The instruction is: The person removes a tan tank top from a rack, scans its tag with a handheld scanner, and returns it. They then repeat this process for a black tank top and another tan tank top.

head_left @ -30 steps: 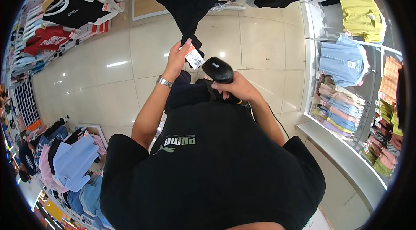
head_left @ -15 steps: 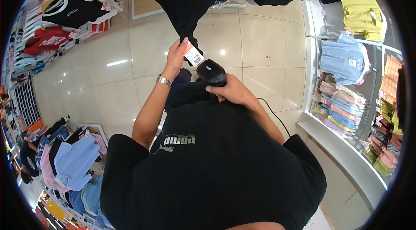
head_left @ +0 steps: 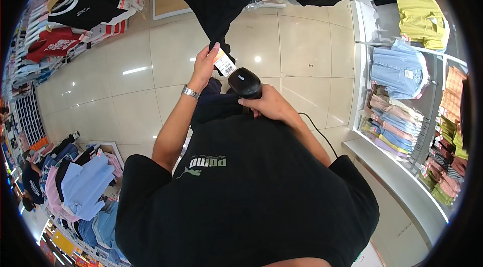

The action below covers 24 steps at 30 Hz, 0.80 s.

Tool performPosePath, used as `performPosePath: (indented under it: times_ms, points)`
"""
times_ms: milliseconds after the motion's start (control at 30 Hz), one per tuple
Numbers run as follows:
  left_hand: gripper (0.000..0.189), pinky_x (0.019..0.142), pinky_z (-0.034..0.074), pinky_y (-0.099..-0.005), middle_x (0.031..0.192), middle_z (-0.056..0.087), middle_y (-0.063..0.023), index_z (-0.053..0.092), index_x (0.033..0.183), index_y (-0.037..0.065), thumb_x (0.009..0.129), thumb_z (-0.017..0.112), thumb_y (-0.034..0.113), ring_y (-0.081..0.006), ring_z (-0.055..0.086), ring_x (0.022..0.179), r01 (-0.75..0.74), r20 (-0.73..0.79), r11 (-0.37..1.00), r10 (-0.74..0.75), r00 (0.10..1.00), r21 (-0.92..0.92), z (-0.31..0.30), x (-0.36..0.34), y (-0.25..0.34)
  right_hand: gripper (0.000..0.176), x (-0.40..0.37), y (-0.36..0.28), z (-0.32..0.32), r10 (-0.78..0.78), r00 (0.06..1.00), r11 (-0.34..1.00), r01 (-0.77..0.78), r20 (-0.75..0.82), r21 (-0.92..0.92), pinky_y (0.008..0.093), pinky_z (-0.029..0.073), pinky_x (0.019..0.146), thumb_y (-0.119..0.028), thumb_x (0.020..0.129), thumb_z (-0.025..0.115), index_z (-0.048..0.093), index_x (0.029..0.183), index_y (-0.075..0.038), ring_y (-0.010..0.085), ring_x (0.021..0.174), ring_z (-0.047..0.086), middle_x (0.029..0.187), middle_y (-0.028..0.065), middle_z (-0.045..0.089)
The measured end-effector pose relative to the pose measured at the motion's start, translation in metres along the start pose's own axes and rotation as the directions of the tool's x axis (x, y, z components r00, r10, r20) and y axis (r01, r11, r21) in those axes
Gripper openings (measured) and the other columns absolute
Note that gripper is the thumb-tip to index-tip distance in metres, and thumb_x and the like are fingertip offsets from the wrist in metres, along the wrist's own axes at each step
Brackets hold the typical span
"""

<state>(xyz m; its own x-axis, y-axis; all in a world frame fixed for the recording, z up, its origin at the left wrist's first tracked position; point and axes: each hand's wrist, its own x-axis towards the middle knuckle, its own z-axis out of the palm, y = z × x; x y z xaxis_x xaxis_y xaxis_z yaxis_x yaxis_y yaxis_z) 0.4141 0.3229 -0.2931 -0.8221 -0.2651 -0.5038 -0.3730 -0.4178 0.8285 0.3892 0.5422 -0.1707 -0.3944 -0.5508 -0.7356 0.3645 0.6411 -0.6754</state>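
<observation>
The left hand [head_left: 204,63] pinches the tag [head_left: 224,64] between thumb and fingers. Its grip is clamped on the tag's left edge, and the barcode side faces the scanner [head_left: 244,83]. The tag hangs at the lowest point of a black top [head_left: 216,0]. The top stretches upward from the tag to the upper edge of the view, with white lettering across it well above the tag.

The scanner sits just below and right of the tag, its head near the tag but not touching it. The right hand [head_left: 269,105], further below and right of the tag, has its grip closed around the scanner's handle, which the fingers mostly hide. A thin cable [head_left: 314,128] trails out from under that hand, well to the lower right of the tag. A watch [head_left: 190,92] bands the left wrist, just below and left of the tag.

A glossy tiled floor [head_left: 126,91] lies behind the tag. Up and far left of the tag, a rack [head_left: 75,13] carries black and red tops on hangers. Far right of the tag hang a yellow shirt [head_left: 421,18] and, lower, a blue shirt [head_left: 400,68]. Folded stacks [head_left: 397,126] lie on shelves beneath them. Far below and left of the tag, a table [head_left: 83,186] holds blue and pink garments. The person's black tee [head_left: 251,191] fills the view below the tag.
</observation>
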Motion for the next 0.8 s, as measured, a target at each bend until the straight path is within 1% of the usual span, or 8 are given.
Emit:
performPosePath:
  times_ms: [233, 433, 600, 733, 800]
  points:
    - [0.03, 0.058, 0.048, -0.0212, 0.079, 0.062, 0.0027, 0.061, 0.091, 0.009, 0.1, 0.057, 0.037, -0.0043, 0.06, 0.067, -0.001, 0.006, 1.0, 0.001, 1.0, 0.006, 0.001, -0.001, 0.0, 0.035, 0.003, 0.004, 0.0, 0.014, 1.0, 0.998, -0.015, -0.003, -0.064, 0.0317, 0.05, 0.057, -0.029, 0.084, 0.072, 0.063, 0.075, 0.003, 0.0172, 0.054, 0.064, 0.059, 0.0093, 0.063]
    - [0.029, 0.057, 0.046, -0.0204, 0.078, 0.061, 0.0033, 0.061, 0.091, 0.009, 0.1, 0.058, 0.036, -0.0035, 0.059, 0.066, 0.001, 0.012, 1.0, -0.001, 1.0, -0.006, 0.002, 0.0, 0.0, 0.036, 0.003, 0.004, 0.0, 0.0, 1.0, 0.998, 0.0, -0.001, -0.061, 0.0315, 0.05, 0.057, -0.03, 0.084, 0.072, 0.064, 0.078, 0.004, 0.0175, 0.054, 0.064, 0.06, 0.0098, 0.064]
    - [0.028, 0.057, 0.046, -0.0202, 0.077, 0.061, 0.0034, 0.061, 0.092, 0.009, 0.1, 0.058, 0.036, -0.0032, 0.059, 0.066, 0.004, 0.009, 1.0, -0.004, 1.0, -0.007, 0.0, 0.001, -0.005, 0.035, 0.003, 0.004, 0.0, 0.013, 1.0, 0.996, -0.013, 0.003, -0.087, 0.0319, 0.05, 0.058, -0.03, 0.084, 0.072, 0.064, 0.08, 0.004, 0.0173, 0.055, 0.064, 0.059, 0.0092, 0.063]
    - [0.029, 0.056, 0.044, -0.0208, 0.075, 0.059, 0.0042, 0.059, 0.088, 0.009, 0.1, 0.059, 0.036, -0.0028, 0.056, 0.064, 0.015, -0.021, 1.0, -0.015, 1.0, 0.007, 0.002, -0.001, -0.002, 0.031, 0.002, 0.0, -0.002, 0.036, 0.999, 0.996, -0.034, 0.015, -0.082, 0.0291, 0.047, 0.055, -0.028, 0.085, 0.073, 0.064, 0.082, 0.002, 0.0134, 0.053, 0.059, 0.06, 0.0052, 0.06]
    - [0.03, 0.055, 0.042, -0.0213, 0.073, 0.057, 0.0047, 0.058, 0.085, 0.01, 0.099, 0.059, 0.035, -0.0023, 0.053, 0.063, 0.032, -0.047, 0.999, -0.031, 0.998, 0.002, 0.009, -0.007, 0.006, 0.031, 0.001, 0.0, -0.003, 0.03, 0.999, 0.998, -0.029, 0.02, -0.056, 0.0286, 0.048, 0.054, -0.027, 0.085, 0.073, 0.064, 0.082, 0.002, 0.0131, 0.053, 0.06, 0.06, 0.0052, 0.06]
